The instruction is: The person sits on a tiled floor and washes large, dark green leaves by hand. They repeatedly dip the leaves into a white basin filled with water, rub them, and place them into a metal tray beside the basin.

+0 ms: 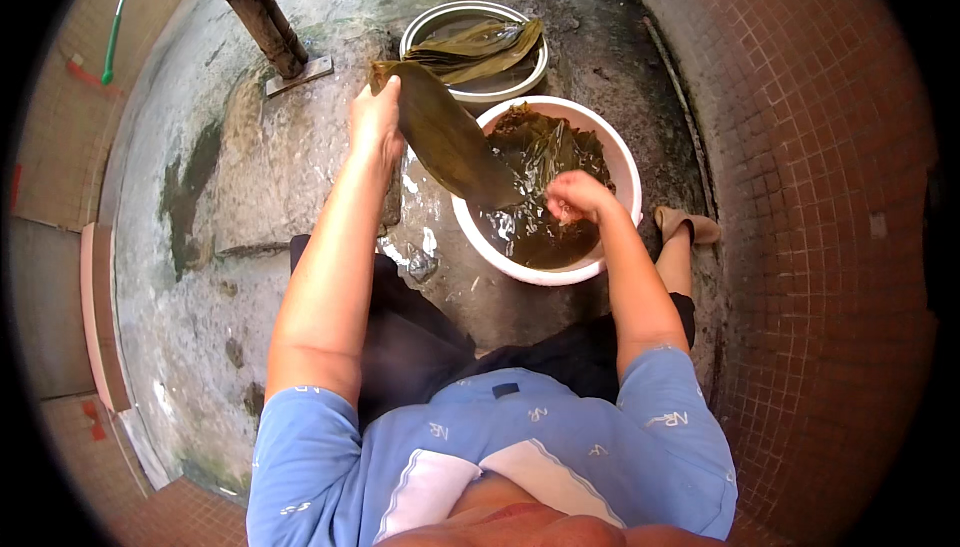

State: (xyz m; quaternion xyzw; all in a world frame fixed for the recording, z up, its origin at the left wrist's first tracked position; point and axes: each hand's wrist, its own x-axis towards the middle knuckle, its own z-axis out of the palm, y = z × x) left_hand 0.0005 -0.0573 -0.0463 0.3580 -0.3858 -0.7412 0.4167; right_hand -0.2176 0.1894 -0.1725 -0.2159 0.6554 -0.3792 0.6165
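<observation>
My left hand [377,119] pinches one end of a broad, wet, olive-brown leaf [448,138], with the thumb on top. That leaf slants down to the right, and its far end hangs over a white plastic basin [536,275]. Dark water fills much of the basin, with a mass of similar leaves [551,143] in it. Above the water, just right of the held leaf's lower end, is my right hand [577,196]. Its fingers are curled and slightly blurred; whether they grip anything is hidden.
Behind the basin stands a second white tub [534,83] with a stack of long leaves [472,51] across it. A dark post [259,18] rises from the wet concrete floor [247,194] at left. A brown tiled wall [810,194] runs along the right. A green hose [112,48] hangs far left.
</observation>
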